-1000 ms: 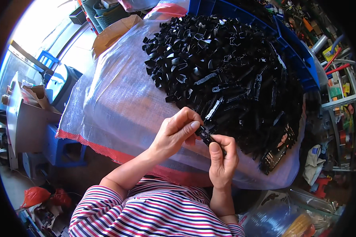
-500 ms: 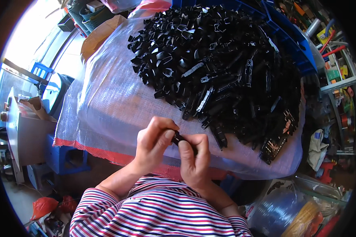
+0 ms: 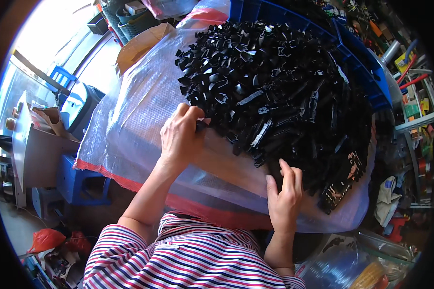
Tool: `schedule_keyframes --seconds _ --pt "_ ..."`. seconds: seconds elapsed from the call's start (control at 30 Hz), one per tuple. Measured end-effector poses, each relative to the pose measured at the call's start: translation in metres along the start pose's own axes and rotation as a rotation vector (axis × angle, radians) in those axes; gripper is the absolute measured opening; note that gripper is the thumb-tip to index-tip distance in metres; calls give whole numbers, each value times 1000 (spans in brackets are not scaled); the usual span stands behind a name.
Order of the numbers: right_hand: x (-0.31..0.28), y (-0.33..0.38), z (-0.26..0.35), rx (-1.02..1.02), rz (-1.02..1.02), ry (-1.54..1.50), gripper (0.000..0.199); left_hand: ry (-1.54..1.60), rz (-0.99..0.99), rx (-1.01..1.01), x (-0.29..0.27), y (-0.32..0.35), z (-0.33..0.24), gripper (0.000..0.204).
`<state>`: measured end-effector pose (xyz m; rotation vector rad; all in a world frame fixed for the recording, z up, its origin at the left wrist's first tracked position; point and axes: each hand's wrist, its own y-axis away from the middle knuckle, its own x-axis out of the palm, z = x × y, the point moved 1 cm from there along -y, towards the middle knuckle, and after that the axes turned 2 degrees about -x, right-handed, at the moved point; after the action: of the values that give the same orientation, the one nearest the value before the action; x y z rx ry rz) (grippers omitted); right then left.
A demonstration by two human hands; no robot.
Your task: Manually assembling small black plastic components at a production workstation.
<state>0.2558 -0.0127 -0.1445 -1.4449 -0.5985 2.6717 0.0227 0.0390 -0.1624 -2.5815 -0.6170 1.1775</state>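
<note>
A big heap of small black plastic parts [image 3: 236, 72] lies on a white woven sheet [image 3: 130, 125]. Curved, clip-like pieces make up its left side; long narrow black pieces [image 3: 261, 133] lie toward the right and front. My left hand [image 3: 178, 135] is at the heap's left edge, its fingers curled round a small black plastic part [image 3: 202, 125] that they mostly hide. At the front edge, beside the long pieces, my right hand [image 3: 285, 197] has its thumb and forefinger apart, and I see nothing held between them.
A blue plastic crate [image 3: 357, 53] stands behind the heap. A printed black piece [image 3: 340, 188] lies at the sheet's right side. Blue stool [image 3: 82, 180] and pale cabinet [image 3: 43, 154] stand to the left, crowded shelves [image 3: 419, 115] to the right. Clear plastic bags [image 3: 332, 260] lie lower right.
My hands were together in front of me, working on a small black part. They have parted: the left moved up to the heap's left edge, the right went right to its front edge and opened.
</note>
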Motion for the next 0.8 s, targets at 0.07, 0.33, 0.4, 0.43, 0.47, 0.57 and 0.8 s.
schedule_keyframes --seconds 0.07,0.33,0.4,0.43,0.47,0.57,0.8 --pt "2 0 -6 15 -27 -76 34 -213 72 51 6 1 -3 19" --pt "-14 -7 -18 63 -169 -329 25 208 -122 -2 -6 4 8 4" --pt "-14 -3 -17 118 -232 -471 32 458 -7 -69 -13 7 -8 4" --pt "-14 -2 -11 120 -234 -472 32 549 47 -80 -14 9 -16 4" --pt "-15 -3 1 162 -249 -783 32 589 135 -17 -12 13 -21 4" --pt "-9 -6 30 103 -246 -1272 27 716 494 2 -13 25 -50 7" --pt "6 -7 41 -284 -174 -536 22 1381 638 -500 10 41 -48 11"
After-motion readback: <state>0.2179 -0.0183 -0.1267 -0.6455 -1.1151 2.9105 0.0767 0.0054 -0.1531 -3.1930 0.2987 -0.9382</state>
